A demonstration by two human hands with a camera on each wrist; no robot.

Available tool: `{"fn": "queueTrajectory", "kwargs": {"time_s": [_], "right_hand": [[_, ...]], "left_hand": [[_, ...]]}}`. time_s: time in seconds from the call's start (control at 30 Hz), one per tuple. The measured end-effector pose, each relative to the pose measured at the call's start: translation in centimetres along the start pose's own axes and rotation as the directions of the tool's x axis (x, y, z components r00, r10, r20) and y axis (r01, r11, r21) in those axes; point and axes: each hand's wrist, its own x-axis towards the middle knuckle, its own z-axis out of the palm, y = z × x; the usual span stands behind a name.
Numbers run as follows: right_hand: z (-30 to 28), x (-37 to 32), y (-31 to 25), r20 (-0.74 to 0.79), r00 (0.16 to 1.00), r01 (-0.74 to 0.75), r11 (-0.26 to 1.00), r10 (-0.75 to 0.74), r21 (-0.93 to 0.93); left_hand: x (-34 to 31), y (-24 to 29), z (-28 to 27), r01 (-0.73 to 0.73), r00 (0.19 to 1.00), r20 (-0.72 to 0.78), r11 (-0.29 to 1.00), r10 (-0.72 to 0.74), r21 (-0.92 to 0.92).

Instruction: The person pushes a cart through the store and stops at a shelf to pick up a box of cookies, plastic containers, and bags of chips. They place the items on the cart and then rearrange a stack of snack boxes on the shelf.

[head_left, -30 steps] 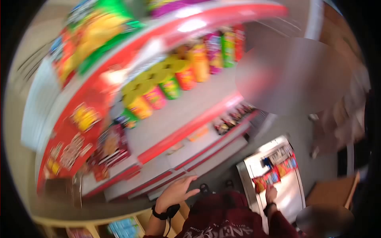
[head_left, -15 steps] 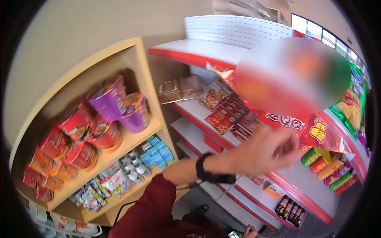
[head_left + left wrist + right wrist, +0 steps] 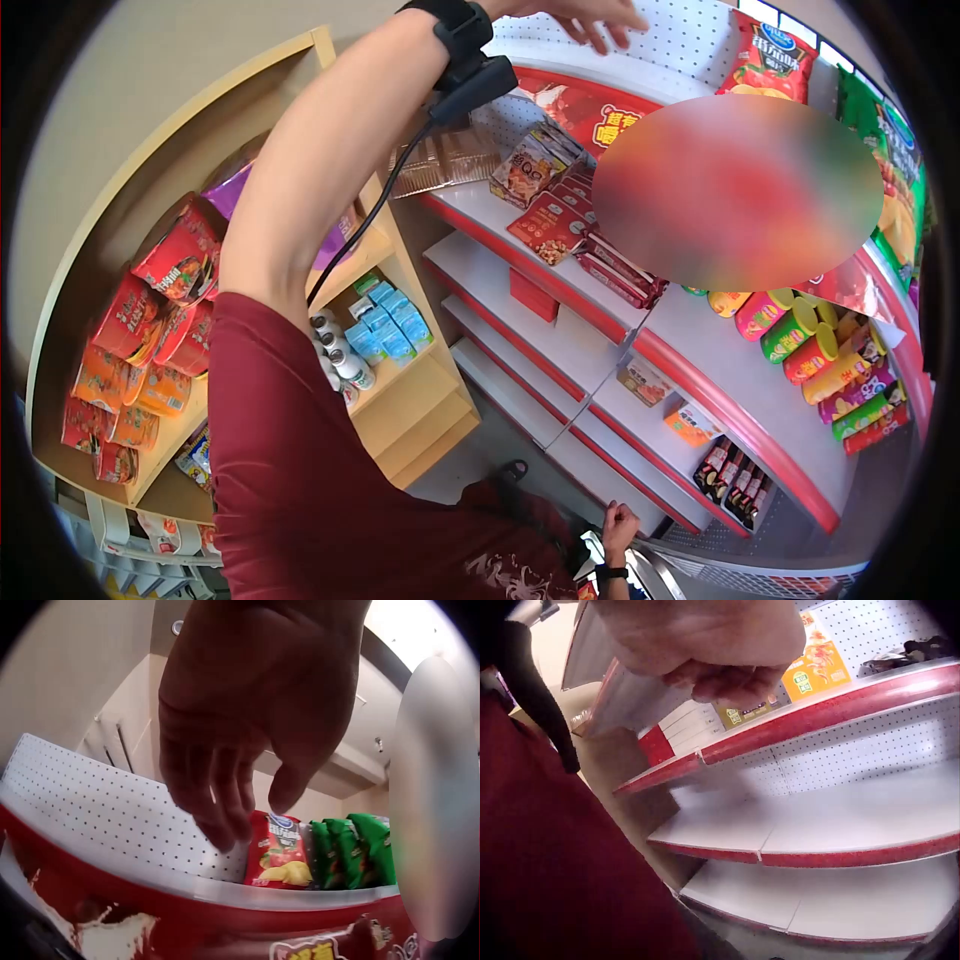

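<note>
My left hand [image 3: 588, 14] is raised over the top shelf, fingers relaxed and apart, with nothing held. In the left wrist view this left hand [image 3: 259, 705] hangs in front of a white pegboard back, its fingertips overlapping the edge of a red bag of chips [image 3: 280, 851]. Green chip bags [image 3: 352, 849] stand to the right of that red bag. Low by my body, my right hand [image 3: 620, 525] has loosely curled fingers. The right wrist view shows the right hand [image 3: 712, 641] in front of a shelf with an orange box [image 3: 817, 671], and nothing shows in its grasp.
A wooden shelf unit [image 3: 325, 60] at left bears red noodle cups [image 3: 180, 250], light blue cartons [image 3: 385, 325] and white bottles [image 3: 345, 365]. On the red-edged shelves are a red snack box [image 3: 548, 228], chip canisters [image 3: 790, 330] and dark packets [image 3: 735, 480]. A blurred oval covers part of the shelf.
My left hand has risen from in front of the red-edged shelf, up and forward to the top shelf. The view has swung left from the earliest frame, where my right hand was over a cart holding red packets.
</note>
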Motion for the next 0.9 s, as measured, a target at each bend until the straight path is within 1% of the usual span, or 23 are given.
{"fn": "queueTrajectory", "kwargs": {"time_s": [0.03,0.1,0.13,0.17,0.2,0.23,0.27,0.3,0.33,0.37,0.4,0.43,0.53,0.57,0.63,0.67,0.7,0.77,0.8,0.83,0.9], "right_hand": [[0.1,-0.3,0.5,-0.025,1.0,-0.013,1.0,0.014,0.011],[0.0,-0.9,1.5,-0.031,0.999,-0.039,0.999,0.038,-0.03],[-0.2,-1.1,1.8,-0.047,0.999,-0.018,0.999,0.016,-0.043],[-0.4,-1.2,2.1,-0.069,0.998,0.002,0.998,-0.006,-0.058],[-0.7,-1.2,1.9,-0.092,0.996,-0.022,0.997,0.015,-0.068],[-0.9,-1.2,2.2,-0.114,0.993,-0.046,0.996,0.037,-0.077],[-0.7,-1.2,3.2,-0.145,0.989,-0.053,0.994,0.039,-0.094],[-0.7,-1.2,3.9,-0.185,0.983,-0.02,0.99,-0.006,-0.139],[-0.3,-1.6,4.7,-0.21,0.978,-0.021,0.988,-0.011,-0.15],[-0.1,-1.6,4.9,-0.229,0.973,-0.022,0.987,-0.016,-0.161],[-0.1,-1.8,5.2,-0.242,0.97,-0.063,0.983,0.019,-0.172],[0.0,-1.7,5.6,-0.263,0.965,-0.065,0.983,0.018,-0.171],[0.3,-2.0,5.8,-0.292,0.954,-0.11,0.987,0.073,-0.114],[0.0,-1.9,5.1,-0.307,0.949,-0.112,0.988,0.073,-0.11],[-0.8,-1.9,3.5,-0.287,0.953,-0.122,0.991,0.099,-0.063],[-0.9,-2.1,3.5,-0.277,0.954,-0.145,0.986,0.118,-0.078],[-0.9,-2.4,3.4,-0.3,0.946,-0.149,0.986,0.12,-0.076],[-0.9,-2.9,3.1,-0.325,0.929,-0.214,0.973,0.176,-0.087],[-1.1,-3.2,3.0,-0.306,0.924,-0.261,0.963,0.228,-0.072],[-1.1,-3.2,2.8,-0.328,0.916,-0.264,0.963,0.23,-0.061],[-1.4,-4.1,2.3,-0.371,0.88,-0.317,0.948,0.297,0.008]], "left_hand": [[0.7,-0.2,-0.2,0.039,0.996,0.08,0.995,-0.047,0.094],[2.7,-0.9,-0.2,0.023,0.972,0.229,0.989,-0.057,0.149],[3.6,-1.2,1.1,0.046,0.995,0.069,0.964,-0.066,0.261],[5.2,-1.1,0.4,0.079,0.98,0.155,0.955,-0.127,0.285],[6.3,-0.9,0.2,0.072,0.984,0.121,0.922,-0.127,0.381],[7.2,-0.7,-0.6,0.087,0.98,0.126,0.907,-0.151,0.413],[7.8,0.1,-1.1,0.107,0.985,0.061,0.86,-0.159,0.499],[8.3,1.0,-1.5,0.139,0.986,-0.007,0.804,-0.165,0.578],[9.1,1.8,-2.0,0.121,0.991,-0.017,0.804,-0.136,0.582],[9.9,2.5,-2.5,0.167,0.985,-0.065,0.786,-0.16,0.595],[10.6,3.2,-2.9,0.215,0.976,-0.112,0.767,-0.185,0.605],[11.4,3.8,-3.0,0.203,0.979,-0.118,0.769,-0.165,0.607],[14.1,5.5,-2.2,0.047,0.983,-0.173,0.823,0.063,0.565],[15.5,5.7,-1.7,0.036,0.981,-0.176,0.822,0.079,0.569],[18.4,6.3,-0.8,-0.137,0.947,-0.147,0.773,0.286,0.62],[19.1,7.4,-0.5,-0.154,0.957,-0.109,0.786,0.27,0.598],[20.3,7.8,-0.2,-0.162,0.958,-0.088,0.77,0.273,0.617],[21.9,9.3,0.0,-0.16,0.955,-0.105,0.78,0.277,0.605],[23.0,9.7,-0.1,-0.181,0.948,-0.11,0.789,0.3,0.587],[24.2,10.0,0.0,-0.177,0.948,-0.127,0.814,0.292,0.553],[24.6,11.3,0.2,-0.137,0.969,-0.113,0.857,0.221,0.497]]}}
